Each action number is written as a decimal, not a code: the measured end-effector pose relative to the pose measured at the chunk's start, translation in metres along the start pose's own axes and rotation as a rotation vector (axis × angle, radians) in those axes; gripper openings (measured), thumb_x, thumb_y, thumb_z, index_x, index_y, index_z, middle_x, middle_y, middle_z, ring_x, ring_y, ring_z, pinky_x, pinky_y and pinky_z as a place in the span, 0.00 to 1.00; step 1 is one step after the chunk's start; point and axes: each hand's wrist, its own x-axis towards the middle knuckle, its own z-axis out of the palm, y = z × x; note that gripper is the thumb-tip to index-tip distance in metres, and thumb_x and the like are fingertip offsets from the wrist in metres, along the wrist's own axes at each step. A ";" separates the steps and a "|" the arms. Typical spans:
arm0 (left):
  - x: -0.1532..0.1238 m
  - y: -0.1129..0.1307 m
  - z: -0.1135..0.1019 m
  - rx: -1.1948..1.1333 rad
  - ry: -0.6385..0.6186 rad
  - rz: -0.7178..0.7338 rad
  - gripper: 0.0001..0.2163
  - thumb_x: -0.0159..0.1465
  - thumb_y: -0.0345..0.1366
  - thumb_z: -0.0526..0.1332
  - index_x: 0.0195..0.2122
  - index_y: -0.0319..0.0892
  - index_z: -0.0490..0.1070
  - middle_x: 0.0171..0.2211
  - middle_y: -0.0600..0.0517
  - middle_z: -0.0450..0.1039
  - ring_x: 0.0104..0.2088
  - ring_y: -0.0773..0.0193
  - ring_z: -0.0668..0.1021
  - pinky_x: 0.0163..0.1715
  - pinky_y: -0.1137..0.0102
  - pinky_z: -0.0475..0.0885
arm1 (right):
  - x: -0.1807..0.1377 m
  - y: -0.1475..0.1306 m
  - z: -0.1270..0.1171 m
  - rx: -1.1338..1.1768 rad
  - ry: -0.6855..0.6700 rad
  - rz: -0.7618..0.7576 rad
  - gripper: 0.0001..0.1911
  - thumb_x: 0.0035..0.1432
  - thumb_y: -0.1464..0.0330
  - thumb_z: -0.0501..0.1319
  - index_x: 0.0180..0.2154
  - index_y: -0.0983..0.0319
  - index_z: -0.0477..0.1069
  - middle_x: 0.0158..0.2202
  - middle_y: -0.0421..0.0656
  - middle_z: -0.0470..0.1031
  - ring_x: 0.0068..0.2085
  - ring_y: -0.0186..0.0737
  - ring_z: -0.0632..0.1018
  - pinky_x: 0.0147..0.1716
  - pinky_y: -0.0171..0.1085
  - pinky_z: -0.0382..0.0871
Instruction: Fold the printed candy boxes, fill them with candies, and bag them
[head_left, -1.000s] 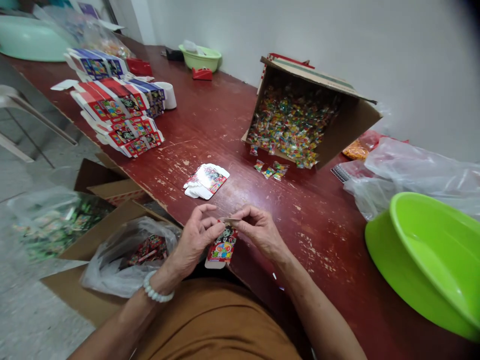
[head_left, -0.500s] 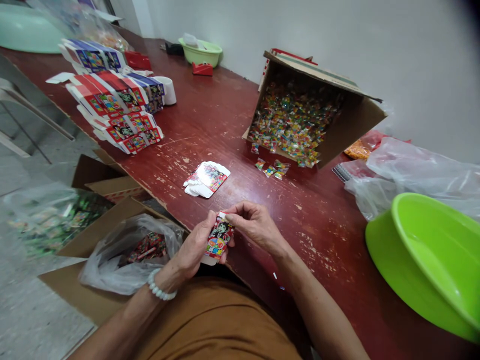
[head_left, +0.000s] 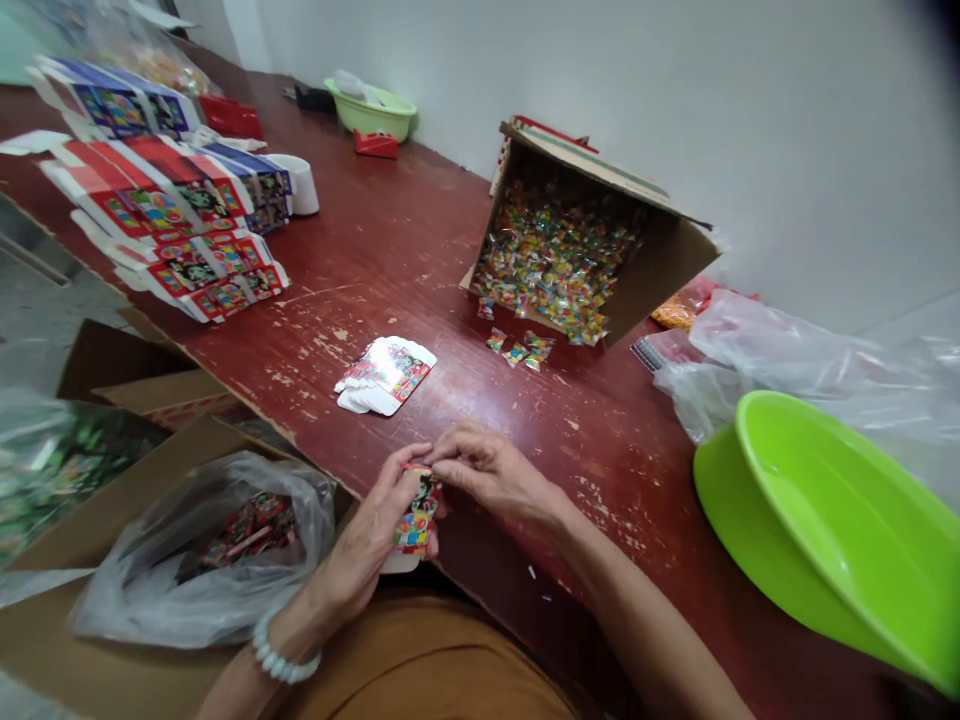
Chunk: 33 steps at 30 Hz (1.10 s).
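My left hand [head_left: 373, 530] is wrapped around a small printed candy box [head_left: 417, 522], red with a cartoon figure on its front. A white flap sticks out at the box's lower end. At its upper end, the fingertips of my right hand [head_left: 484, 468] pinch the top edge, partly hiding it. Just beyond my hands on the table lies a fanned stack of flat box blanks [head_left: 390, 372]. Farther off, a few wrapped candies [head_left: 517, 350] lie in front of a tipped carton [head_left: 667, 285] full of such candies.
Bundles of flattened red and blue boxes [head_left: 161, 195] are piled at the left, beside a white tape roll [head_left: 302, 185]. A bright green basin [head_left: 720, 470] stands at right. Below the table edge, an open carton holds a plastic bag [head_left: 300, 490] of small packs.
The view has shifted, so the bundles sit farther left. My right fingers have moved onto the box's top edge, where a white flap showed before.
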 end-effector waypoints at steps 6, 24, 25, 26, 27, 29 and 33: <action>-0.029 -0.016 -0.013 -0.146 -0.131 -0.226 0.19 0.63 0.48 0.65 0.51 0.46 0.71 0.45 0.45 0.78 0.43 0.56 0.78 0.43 0.65 0.72 | 0.043 0.084 -0.085 -0.472 0.449 0.378 0.19 0.61 0.69 0.61 0.54 0.65 0.72 0.58 0.57 0.70 0.59 0.54 0.69 0.58 0.52 0.61; -0.019 0.031 -0.067 0.304 -0.212 -0.276 0.19 0.59 0.44 0.68 0.48 0.44 0.68 0.40 0.47 0.77 0.30 0.63 0.78 0.26 0.74 0.70 | -0.001 0.012 -0.039 0.624 0.484 0.392 0.23 0.49 0.55 0.71 0.43 0.62 0.76 0.32 0.43 0.79 0.29 0.35 0.78 0.29 0.35 0.72; -0.017 0.034 -0.055 0.291 -0.190 -0.225 0.17 0.60 0.43 0.67 0.46 0.44 0.67 0.37 0.49 0.76 0.29 0.65 0.77 0.26 0.74 0.70 | -0.004 -0.002 -0.030 0.671 0.458 0.389 0.21 0.48 0.56 0.73 0.41 0.62 0.77 0.31 0.42 0.78 0.28 0.33 0.76 0.28 0.34 0.71; -0.015 0.036 -0.044 0.283 -0.189 -0.167 0.15 0.61 0.41 0.66 0.45 0.44 0.67 0.35 0.51 0.75 0.29 0.66 0.76 0.28 0.74 0.71 | -0.006 -0.013 -0.022 0.679 0.427 0.387 0.19 0.48 0.58 0.73 0.39 0.61 0.78 0.29 0.40 0.78 0.27 0.32 0.75 0.27 0.33 0.70; -0.013 0.036 -0.034 0.279 -0.200 -0.117 0.13 0.61 0.39 0.66 0.44 0.44 0.66 0.34 0.53 0.74 0.28 0.67 0.75 0.28 0.74 0.71 | -0.009 -0.022 -0.014 0.664 0.398 0.383 0.17 0.49 0.58 0.73 0.38 0.61 0.78 0.29 0.40 0.77 0.26 0.32 0.74 0.28 0.33 0.70; -0.011 0.037 -0.019 0.304 -0.235 -0.047 0.11 0.61 0.37 0.64 0.42 0.43 0.65 0.32 0.54 0.73 0.25 0.69 0.74 0.26 0.75 0.69 | -0.012 -0.033 -0.002 0.608 0.355 0.360 0.14 0.50 0.60 0.72 0.35 0.61 0.78 0.29 0.39 0.77 0.28 0.33 0.74 0.30 0.34 0.70; -0.011 0.034 -0.006 0.400 -0.231 0.025 0.12 0.60 0.34 0.63 0.43 0.44 0.64 0.29 0.56 0.71 0.22 0.70 0.72 0.22 0.75 0.67 | -0.019 -0.039 0.008 0.479 0.280 0.270 0.09 0.54 0.62 0.70 0.35 0.59 0.79 0.30 0.41 0.77 0.32 0.37 0.75 0.34 0.37 0.70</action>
